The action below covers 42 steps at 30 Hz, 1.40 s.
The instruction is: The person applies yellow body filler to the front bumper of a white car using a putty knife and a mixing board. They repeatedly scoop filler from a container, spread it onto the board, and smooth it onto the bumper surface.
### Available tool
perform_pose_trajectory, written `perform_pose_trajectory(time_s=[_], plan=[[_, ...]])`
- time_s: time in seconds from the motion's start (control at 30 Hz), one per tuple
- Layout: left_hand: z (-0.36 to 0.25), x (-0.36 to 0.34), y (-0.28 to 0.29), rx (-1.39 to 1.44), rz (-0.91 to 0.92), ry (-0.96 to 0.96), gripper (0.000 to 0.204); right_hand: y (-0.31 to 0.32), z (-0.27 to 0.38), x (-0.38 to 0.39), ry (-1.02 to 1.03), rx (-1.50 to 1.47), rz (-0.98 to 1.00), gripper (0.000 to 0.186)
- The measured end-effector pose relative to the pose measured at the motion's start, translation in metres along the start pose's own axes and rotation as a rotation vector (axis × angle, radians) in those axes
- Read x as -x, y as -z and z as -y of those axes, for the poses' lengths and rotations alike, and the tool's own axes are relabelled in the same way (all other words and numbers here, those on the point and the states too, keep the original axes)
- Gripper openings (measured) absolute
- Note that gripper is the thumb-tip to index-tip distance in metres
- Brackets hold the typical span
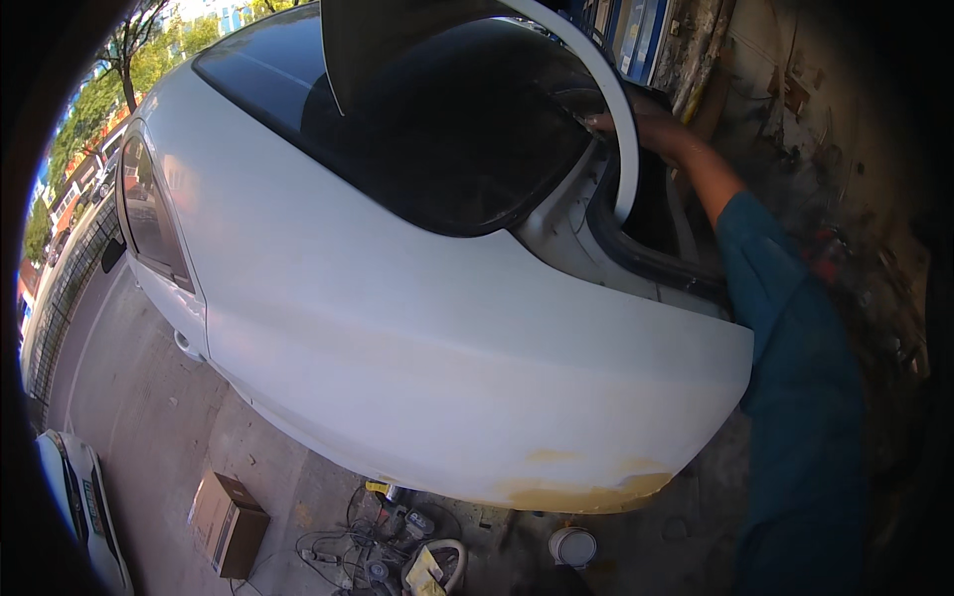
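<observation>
My right hand (653, 131) reaches into the rear of a pale grey-white car (358, 328), beside the lower edge of the dark rear window (437, 139). Its fingers are drawn together at the ledge below the glass. What they grip, if anything, is too small and dark to name. The raised trunk lid (608, 84) curves in front of part of this hand. Below it, a black rubber seal (636, 260) runs along the trunk opening. A teal sleeve (785, 288) covers my right arm. My left hand is out of view.
Tan filler patches (586, 495) mark the car's lower rear corner. On the ground lie a cardboard box (229, 526), power tools with tangled cords (383, 541) and a small can (573, 547). Another car (84, 497) stands at the left; a stained wall (805, 109) rises at the right.
</observation>
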State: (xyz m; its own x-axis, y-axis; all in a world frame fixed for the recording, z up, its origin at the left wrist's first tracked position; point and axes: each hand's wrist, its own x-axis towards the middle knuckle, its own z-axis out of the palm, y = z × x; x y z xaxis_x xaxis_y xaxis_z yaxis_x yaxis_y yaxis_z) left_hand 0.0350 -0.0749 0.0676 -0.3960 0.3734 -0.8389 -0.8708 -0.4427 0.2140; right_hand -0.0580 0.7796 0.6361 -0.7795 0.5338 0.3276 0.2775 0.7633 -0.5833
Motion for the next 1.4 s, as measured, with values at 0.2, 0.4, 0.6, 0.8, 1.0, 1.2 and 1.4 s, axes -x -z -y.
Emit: perform_pose_trajectory(time_s=[0.2,0.4,0.6,0.8,1.0,1.2,1.4], plan=[[-0.014,0.032,-0.011,0.022,0.023,0.008,0.05,0.002,-0.013,-0.009,-0.043,-0.02,0.055,0.091],[-0.017,0.06,-0.035,-0.007,0.087,0.095,0.063,-0.019,-0.023,-0.014,0.047,-0.13,-0.067,0.121],[-0.027,0.087,-0.074,-0.12,0.042,0.144,0.072,-0.013,-0.026,0.001,0.353,0.338,-0.391,0.088],[-0.032,0.056,-0.068,-0.176,0.056,0.059,0.074,0.047,-0.033,0.04,0.226,0.556,-0.597,0.096],[-0.03,0.04,-0.105,-0.241,0.116,0.111,0.069,0.13,-0.038,0.137,0.077,0.523,-0.75,0.091],[-0.041,0.035,-0.127,-0.305,0.155,0.111,0.064,0.168,-0.011,0.223,0.083,0.584,-0.844,0.083],[-0.049,0.028,-0.12,-0.311,0.189,0.109,0.06,0.175,0.006,0.295,0.018,0.435,-0.955,0.082]])
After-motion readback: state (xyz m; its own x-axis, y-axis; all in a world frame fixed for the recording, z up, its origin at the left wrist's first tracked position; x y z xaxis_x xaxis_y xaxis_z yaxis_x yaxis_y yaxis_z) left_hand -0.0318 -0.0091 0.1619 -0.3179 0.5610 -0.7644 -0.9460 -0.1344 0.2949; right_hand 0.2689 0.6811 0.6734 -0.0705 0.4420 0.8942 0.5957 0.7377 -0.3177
